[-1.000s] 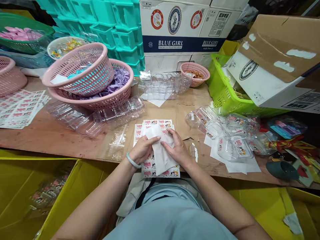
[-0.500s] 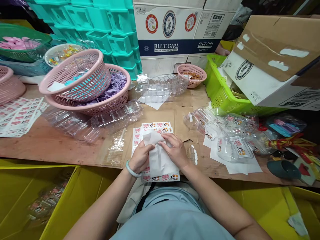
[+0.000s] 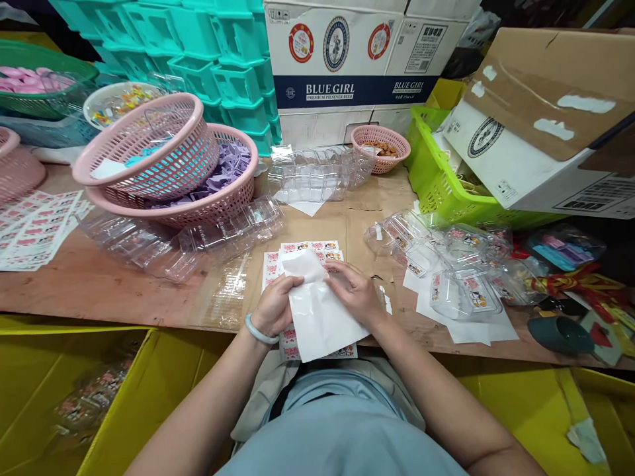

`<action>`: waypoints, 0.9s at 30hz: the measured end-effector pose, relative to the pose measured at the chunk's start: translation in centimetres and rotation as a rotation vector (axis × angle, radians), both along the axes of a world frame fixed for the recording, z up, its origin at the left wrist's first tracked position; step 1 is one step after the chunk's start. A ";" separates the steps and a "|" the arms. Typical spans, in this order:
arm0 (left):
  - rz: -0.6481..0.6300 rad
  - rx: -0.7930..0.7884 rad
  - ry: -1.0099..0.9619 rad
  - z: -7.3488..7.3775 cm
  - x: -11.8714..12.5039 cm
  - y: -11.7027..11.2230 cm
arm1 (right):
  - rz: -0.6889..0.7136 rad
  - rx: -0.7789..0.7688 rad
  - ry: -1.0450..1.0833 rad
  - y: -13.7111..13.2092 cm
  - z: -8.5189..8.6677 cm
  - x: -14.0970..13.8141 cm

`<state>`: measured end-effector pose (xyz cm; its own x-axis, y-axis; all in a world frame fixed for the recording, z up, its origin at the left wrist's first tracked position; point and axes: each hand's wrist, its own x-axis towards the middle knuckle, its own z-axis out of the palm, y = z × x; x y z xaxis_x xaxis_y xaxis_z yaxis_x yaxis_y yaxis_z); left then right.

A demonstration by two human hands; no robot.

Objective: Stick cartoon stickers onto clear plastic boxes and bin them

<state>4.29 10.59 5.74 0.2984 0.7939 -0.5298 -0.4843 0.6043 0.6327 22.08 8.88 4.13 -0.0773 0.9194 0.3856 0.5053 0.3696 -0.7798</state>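
Note:
A creased sheet of white paper is held up in front of me, blank side showing. My left hand, with a pale bangle at the wrist, pinches its left edge under the thumb. My right hand grips the sheet's upper right edge, thumb on the face and fingers partly behind. Beneath the paper lie sticker sheets printed with pink patterns and cartoon cats, mostly covered by it and my hands. The sheets rest on flattened cardboard at the table's front edge.
At left, pink baskets hold purple and blue pieces, beside more sticker sheets. Clear plastic packs lie before them. On the right are stickered clear packs, a green crate and a tilted carton. Teal bins stand behind.
The white paper has turned and spread out, its lower end swinging right. My left hand has shifted slightly left, and my right hand a little right and down.

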 end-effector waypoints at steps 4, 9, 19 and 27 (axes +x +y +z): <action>-0.017 0.041 -0.072 0.4 0.3 -0.1 | 0.072 0.035 -0.010 -0.2 -0.3 0.0; -0.048 0.122 -0.007 0.8 0.5 -0.3 | 0.012 0.011 0.070 0.0 -0.8 -0.4; -0.017 0.077 0.014 1.1 0.6 -0.2 | 0.102 -0.150 0.139 0.3 -0.9 0.3; -0.028 0.162 0.075 0.3 0.7 -0.3 | 0.008 -0.039 0.057 0.3 -1.4 -0.2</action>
